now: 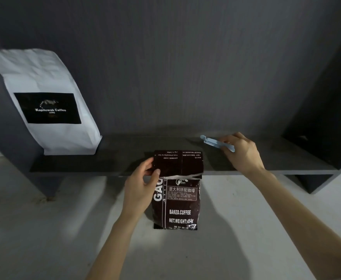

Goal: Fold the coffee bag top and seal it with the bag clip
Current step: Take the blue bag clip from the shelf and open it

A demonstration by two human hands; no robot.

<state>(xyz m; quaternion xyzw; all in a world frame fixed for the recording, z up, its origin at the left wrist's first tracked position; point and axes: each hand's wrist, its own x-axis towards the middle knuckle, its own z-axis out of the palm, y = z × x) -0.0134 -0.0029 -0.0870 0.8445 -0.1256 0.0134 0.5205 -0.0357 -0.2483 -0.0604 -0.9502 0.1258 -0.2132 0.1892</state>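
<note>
Here, 2 coffee bags (177, 199) (48, 102), 1 bag clip (216, 142), 2 hands (140, 184) (243, 153).

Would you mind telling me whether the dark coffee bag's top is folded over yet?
Folded: the top flap lies bent over, its print upside down, pinned by the left hand. No clip on it yet.

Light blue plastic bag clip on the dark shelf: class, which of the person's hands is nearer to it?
Right. The right hand grips the light blue plastic bag clip; the left hand holds the dark coffee bag's folded top, apart from it.
</note>
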